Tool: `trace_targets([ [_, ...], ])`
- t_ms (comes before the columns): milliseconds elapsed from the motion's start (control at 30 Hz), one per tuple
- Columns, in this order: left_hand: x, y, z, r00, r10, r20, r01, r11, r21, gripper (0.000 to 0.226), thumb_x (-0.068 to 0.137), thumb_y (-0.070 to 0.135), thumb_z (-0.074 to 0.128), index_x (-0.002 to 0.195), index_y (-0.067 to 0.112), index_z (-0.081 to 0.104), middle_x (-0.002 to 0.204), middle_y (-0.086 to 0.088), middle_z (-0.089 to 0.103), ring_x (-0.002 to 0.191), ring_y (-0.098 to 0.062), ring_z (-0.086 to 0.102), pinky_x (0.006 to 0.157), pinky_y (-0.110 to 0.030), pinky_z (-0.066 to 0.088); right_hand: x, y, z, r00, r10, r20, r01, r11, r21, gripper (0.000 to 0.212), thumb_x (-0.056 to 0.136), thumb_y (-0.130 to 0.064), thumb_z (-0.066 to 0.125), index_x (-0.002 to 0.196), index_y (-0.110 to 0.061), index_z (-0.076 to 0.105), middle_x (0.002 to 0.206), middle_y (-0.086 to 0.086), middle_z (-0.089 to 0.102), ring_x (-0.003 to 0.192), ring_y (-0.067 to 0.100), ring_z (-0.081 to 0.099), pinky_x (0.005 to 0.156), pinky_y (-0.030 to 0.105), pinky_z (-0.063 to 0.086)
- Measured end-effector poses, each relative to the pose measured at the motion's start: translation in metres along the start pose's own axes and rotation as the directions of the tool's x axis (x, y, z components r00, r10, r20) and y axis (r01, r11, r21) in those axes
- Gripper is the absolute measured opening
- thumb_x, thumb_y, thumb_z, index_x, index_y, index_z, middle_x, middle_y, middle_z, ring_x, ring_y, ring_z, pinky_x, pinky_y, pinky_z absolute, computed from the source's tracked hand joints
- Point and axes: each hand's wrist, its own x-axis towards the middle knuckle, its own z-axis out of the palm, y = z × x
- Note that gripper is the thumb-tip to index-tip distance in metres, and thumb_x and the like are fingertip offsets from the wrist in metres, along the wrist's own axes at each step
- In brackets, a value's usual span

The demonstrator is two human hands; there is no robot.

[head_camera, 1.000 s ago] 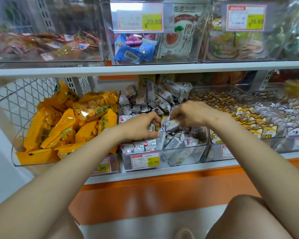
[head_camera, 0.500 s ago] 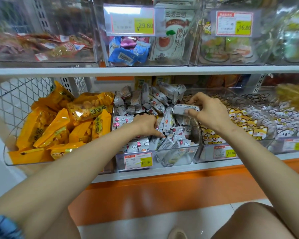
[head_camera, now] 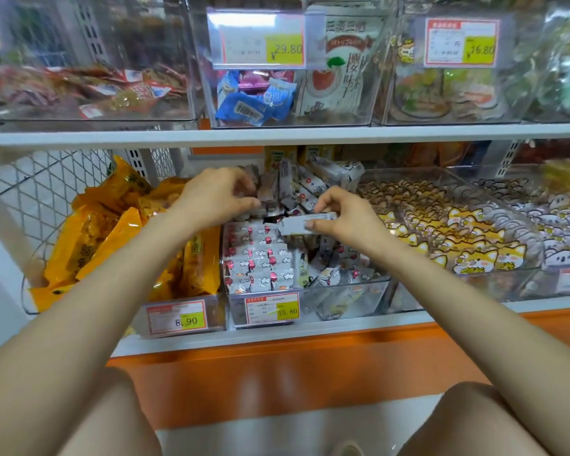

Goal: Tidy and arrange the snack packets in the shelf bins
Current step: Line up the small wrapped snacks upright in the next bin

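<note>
Right hand (head_camera: 346,222) pinches flat rectangular glossy packet (head_camera: 297,224); left hand (head_camera: 211,199) grip blurred, over clear plastic bin (head_camera: 359,299).

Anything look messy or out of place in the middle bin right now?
Yes. In the middle bin, the left-hand rows of grey packets lie flat and neat, but the loose packets on the right and at the back are jumbled, tilted and standing on edge. The right hand pinches one packet above the pile.
</note>
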Motion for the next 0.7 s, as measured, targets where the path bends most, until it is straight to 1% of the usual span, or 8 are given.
trace_targets([
  [100, -0.002, -0.014, 0.005, 0.998, -0.037, -0.051, 0.034, 0.997, -0.063, 0.025, 0.085, 0.032, 0.066, 0.106, 0.019, 0.065, 0.112, -0.004, 0.067, 0.105, -0.024, 0.061, 0.09, -0.04, 0.049, -0.001, -0.02, 0.028, 0.999, -0.053, 0.012, 0.052, 0.996, 0.067, 0.029, 0.079, -0.022, 0.075, 0.081, -0.016, 0.046, 0.076, -0.007, 0.05, 0.071, 0.007, 0.046, 0.057, 0.012, 0.034],
  [267, -0.008, -0.017, 0.017, 0.997, 0.028, -0.077, -0.031, 0.999, -0.038, 0.021, 0.086, 0.029, 0.064, 0.105, 0.021, 0.064, 0.115, -0.004, 0.064, 0.108, -0.024, 0.057, 0.088, -0.04, 0.047, 0.001, -0.038, 0.046, 0.946, -0.104, 0.306, 0.07, 0.991, 0.118, 0.014, 0.08, -0.026, 0.074, 0.084, -0.015, 0.066, 0.079, -0.01, 0.064, 0.073, 0.001, 0.056, 0.075, 0.023, 0.047],
  [367, -0.012, -0.014, 0.022, 0.992, 0.104, -0.078, -0.11, 0.991, -0.078, 0.02, 0.087, 0.029, 0.063, 0.105, 0.02, 0.064, 0.112, -0.001, 0.065, 0.107, -0.021, 0.057, 0.088, -0.038, 0.046, 0.008, -0.025, 0.013, 0.964, -0.112, 0.241, 0.086, 0.99, 0.113, 0.014, 0.08, -0.024, 0.074, 0.092, -0.019, 0.068, 0.089, -0.008, 0.067, 0.079, 0.003, 0.059, 0.074, 0.015, 0.043],
  [400, -0.014, -0.011, 0.023, 0.985, 0.167, -0.042, -0.171, 0.981, -0.097, 0.022, 0.087, 0.031, 0.063, 0.107, 0.02, 0.064, 0.112, 0.0, 0.064, 0.107, -0.02, 0.055, 0.088, -0.037, 0.045, 0.01, -0.017, -0.002, 0.964, -0.11, 0.241, 0.099, 0.993, 0.056, 0.017, 0.079, -0.018, 0.074, 0.095, -0.022, 0.068, 0.095, -0.006, 0.068, 0.084, 0.007, 0.06, 0.076, 0.018, 0.043],
  [467, -0.016, -0.006, 0.029, 0.941, 0.319, 0.114, -0.307, 0.945, -0.112, 0.031, 0.086, 0.039, 0.063, 0.113, 0.024, 0.062, 0.113, 0.006, 0.061, 0.108, -0.016, 0.05, 0.089, -0.034, 0.041, 0.008, 0.002, -0.028, 0.917, -0.083, 0.39, 0.101, 0.995, -0.026, 0.032, 0.08, 0.001, 0.068, 0.099, -0.025, 0.068, 0.106, -0.004, 0.068, 0.089, 0.01, 0.063, 0.078, 0.021, 0.048],
  [567, -0.018, -0.001, 0.035, 0.833, 0.392, 0.39, -0.4, 0.914, -0.065, 0.046, 0.079, 0.061, 0.059, 0.116, 0.035, 0.06, 0.121, 0.015, 0.053, 0.114, -0.008, 0.04, 0.096, -0.033, 0.029, -0.005, 0.019, -0.042, 0.775, 0.007, 0.632, 0.1, 0.986, -0.134, 0.052, 0.08, 0.019, 0.052, 0.106, -0.023, 0.07, 0.101, -0.015, 0.068, 0.073, -0.007, 0.055, 0.067, 0.011, 0.044],
  [633, -0.017, -0.001, 0.037, 0.811, 0.368, 0.454, -0.406, 0.914, -0.015, 0.037, 0.079, 0.062, 0.058, 0.101, 0.033, 0.065, 0.129, 0.016, 0.051, 0.122, -0.007, 0.036, 0.102, -0.035, 0.023, -0.011, 0.024, -0.038, 0.755, 0.043, 0.654, 0.11, 0.975, -0.192, 0.059, 0.078, 0.022, 0.044, 0.109, -0.022, 0.069, 0.09, -0.024, 0.064, 0.066, -0.011, 0.051, 0.059, 0.008, 0.039],
  [700, -0.016, 0.0, 0.036, 0.825, 0.358, 0.437, -0.381, 0.924, -0.036, 0.028, 0.085, 0.051, 0.056, 0.08, 0.026, 0.068, 0.128, 0.016, 0.053, 0.12, -0.007, 0.038, 0.102, -0.034, 0.023, -0.013, 0.026, -0.032, 0.774, 0.026, 0.633, 0.127, 0.972, -0.195, 0.059, 0.08, 0.022, 0.04, 0.11, -0.019, 0.069, 0.095, -0.015, 0.064, 0.067, -0.016, 0.052, 0.057, 0.006, 0.038],
])
